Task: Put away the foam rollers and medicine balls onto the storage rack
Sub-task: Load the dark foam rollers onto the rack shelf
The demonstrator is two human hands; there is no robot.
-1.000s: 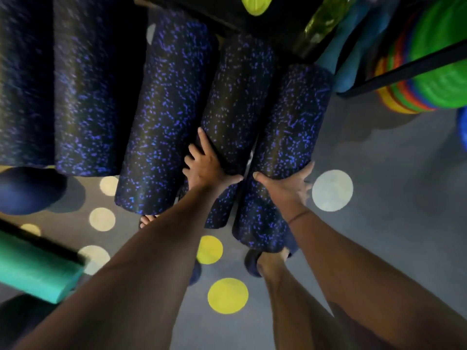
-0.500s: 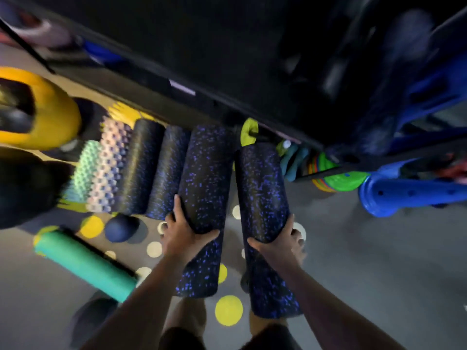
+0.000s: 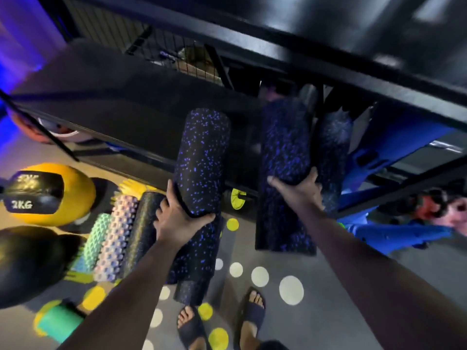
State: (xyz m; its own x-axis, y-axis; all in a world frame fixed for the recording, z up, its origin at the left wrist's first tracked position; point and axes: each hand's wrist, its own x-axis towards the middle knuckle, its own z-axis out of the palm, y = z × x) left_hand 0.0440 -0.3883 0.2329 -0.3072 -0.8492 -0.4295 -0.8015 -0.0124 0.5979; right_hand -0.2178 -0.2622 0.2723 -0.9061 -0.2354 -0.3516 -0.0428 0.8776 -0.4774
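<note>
In front of the black storage rack (image 3: 121, 104) I see the left hand (image 3: 177, 221) curled round the lower part of a blue-speckled foam roller (image 3: 202, 157), which is held off the floor with its top end up at the shelf edge. The right hand (image 3: 298, 190) grips a second speckled roller (image 3: 283, 142) the same way, with a blurred dark roller (image 3: 331, 147) just beside it. On the floor at left are a yellow 2KG medicine ball (image 3: 73, 198), a black ball (image 3: 25, 263), two knobbly rollers (image 3: 113, 238), and a teal roller (image 3: 58, 322) lying apart from them.
</note>
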